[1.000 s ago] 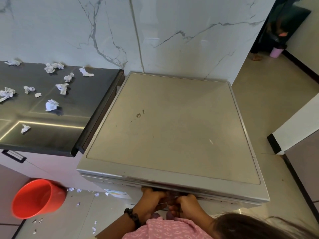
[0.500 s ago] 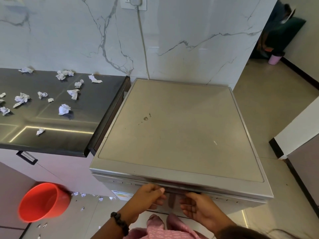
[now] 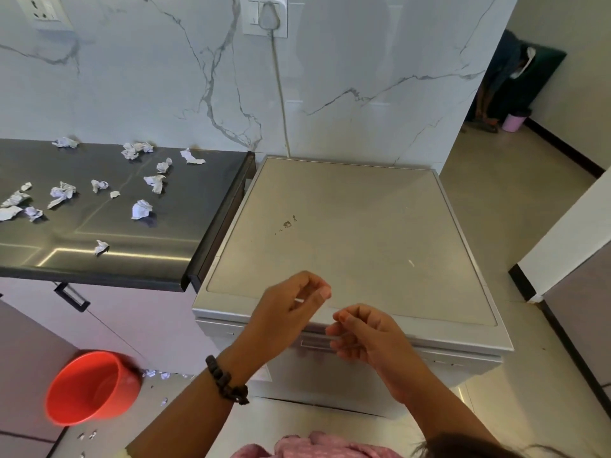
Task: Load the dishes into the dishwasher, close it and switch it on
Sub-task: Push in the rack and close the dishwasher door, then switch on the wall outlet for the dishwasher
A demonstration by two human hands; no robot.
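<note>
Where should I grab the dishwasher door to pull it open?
Probably by the long recessed handle slot at the top of the door, just under the dishwasher lid's front edge. Come from the front and hook your fingers up into the slot, then pull toward you. The rest of the door front looks flat, with nothing else to hold. Both the left hand and the right hand hover empty near it.
</note>
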